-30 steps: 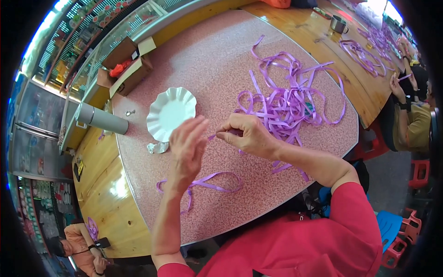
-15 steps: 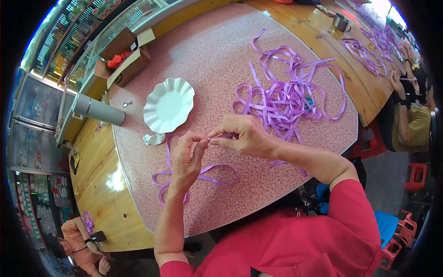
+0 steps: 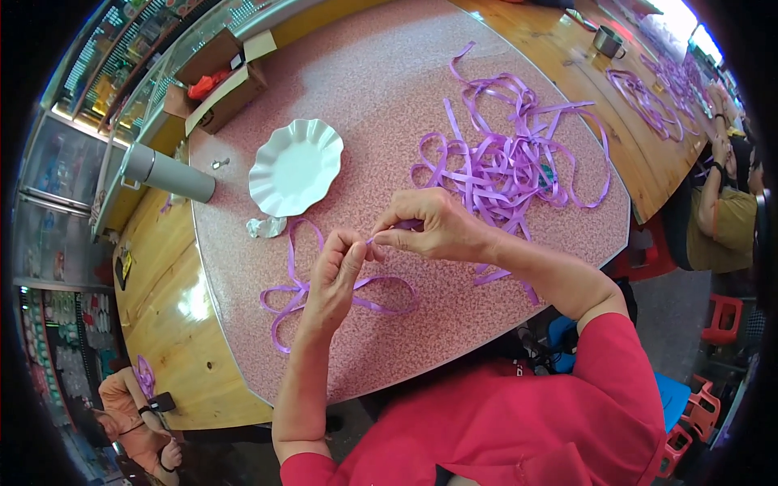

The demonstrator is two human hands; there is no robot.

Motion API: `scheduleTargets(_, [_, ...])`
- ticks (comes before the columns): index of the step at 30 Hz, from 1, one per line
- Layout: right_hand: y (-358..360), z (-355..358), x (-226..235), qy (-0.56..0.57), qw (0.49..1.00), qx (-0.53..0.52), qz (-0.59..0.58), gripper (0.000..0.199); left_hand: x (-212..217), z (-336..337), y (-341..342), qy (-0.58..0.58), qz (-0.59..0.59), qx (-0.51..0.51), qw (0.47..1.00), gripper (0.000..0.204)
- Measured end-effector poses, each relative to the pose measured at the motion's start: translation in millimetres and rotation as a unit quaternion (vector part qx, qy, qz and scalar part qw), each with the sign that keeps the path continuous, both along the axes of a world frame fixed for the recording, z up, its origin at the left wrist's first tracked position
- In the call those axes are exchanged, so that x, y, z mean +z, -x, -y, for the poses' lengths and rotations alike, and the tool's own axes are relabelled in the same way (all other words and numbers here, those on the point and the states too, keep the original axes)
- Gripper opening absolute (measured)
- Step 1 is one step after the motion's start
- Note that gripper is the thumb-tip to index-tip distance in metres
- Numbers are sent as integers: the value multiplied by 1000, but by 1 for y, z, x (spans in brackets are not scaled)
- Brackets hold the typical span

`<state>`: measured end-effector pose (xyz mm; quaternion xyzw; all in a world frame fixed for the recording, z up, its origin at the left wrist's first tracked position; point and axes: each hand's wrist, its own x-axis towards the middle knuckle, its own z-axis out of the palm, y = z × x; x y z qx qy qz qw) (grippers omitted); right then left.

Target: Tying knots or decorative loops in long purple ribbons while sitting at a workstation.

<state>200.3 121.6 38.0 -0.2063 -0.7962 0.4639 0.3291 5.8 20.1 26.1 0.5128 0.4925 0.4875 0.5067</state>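
Purple ribbon (image 3: 369,240) shows as a small glint between the fingertips of both hands, held above the pink speckled desk (image 3: 365,105). The left hand (image 3: 335,275) pinches it from one side, thumb against bent fingers; the right hand (image 3: 429,225) grips it from the other, a further bit of purple showing inside the curled fingers.

The step in hand looks like fine fingertip work on this strip, both hands sharing one spot. The next move seems to call for a firm pinch on one side while the other fingers work the ribbon without letting it twist or slip. How it is folded or joined there is hidden.

The left forearm rises steeply from the lower edge, thumb side turned inward. The right forearm slants in from the right, knuckles up, so the fingertips all but meet.

Loose purple loops (image 3: 301,290) lie on the desk to either side of the left hand, and a tangled ribbon pile (image 3: 498,166) lies beyond the right; whether the held strip runs into either, I cannot tell. A wavy-rimmed white plate (image 3: 296,166) sits beyond the left hand.
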Motion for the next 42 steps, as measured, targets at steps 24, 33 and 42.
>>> scheduleTargets(24, [14,18,-19,307,944,17,-118,23,3,12,-24,-184,-18,194,963,16])
scheduleTargets(33, [7,10,-12,394,919,10,10,29,15,4,-20,-349,-475,113,800,19])
scheduleTargets(42, [11,14,-16,330,943,-5,-31,29,10,3,-18,-359,-493,111,785,17])
